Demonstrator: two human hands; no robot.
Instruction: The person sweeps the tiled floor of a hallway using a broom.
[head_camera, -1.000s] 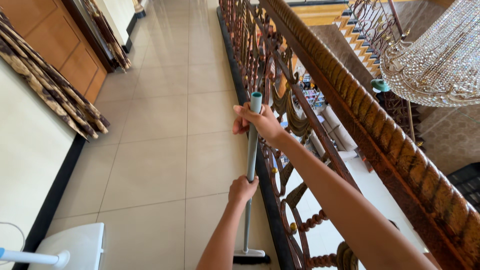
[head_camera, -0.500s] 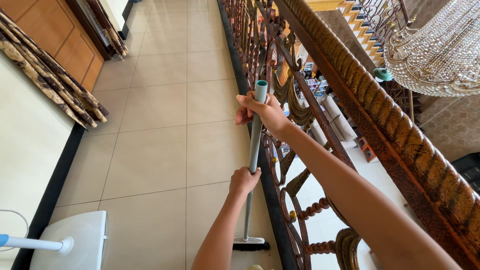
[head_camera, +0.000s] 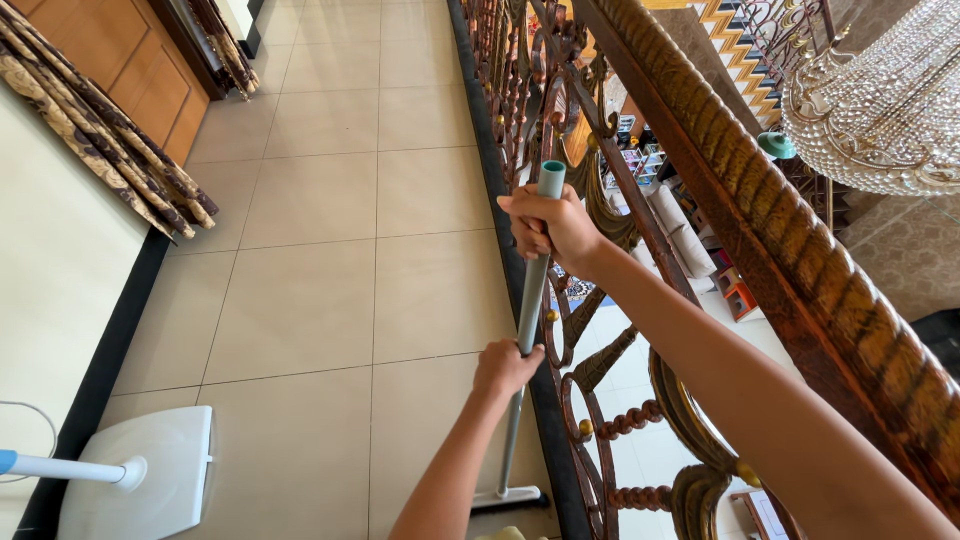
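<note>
Gripping the grey broom handle (head_camera: 530, 300) mid-frame, my right hand (head_camera: 552, 225) is clamped near its top, my left hand (head_camera: 505, 365) wrapped lower, beside the railing (head_camera: 760, 230).

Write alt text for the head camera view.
Both hands grip a grey broom handle: right hand near its teal top, left hand lower. Its head rests on the tiled floor beside an ornate railing; a white fan base stands left.
</note>
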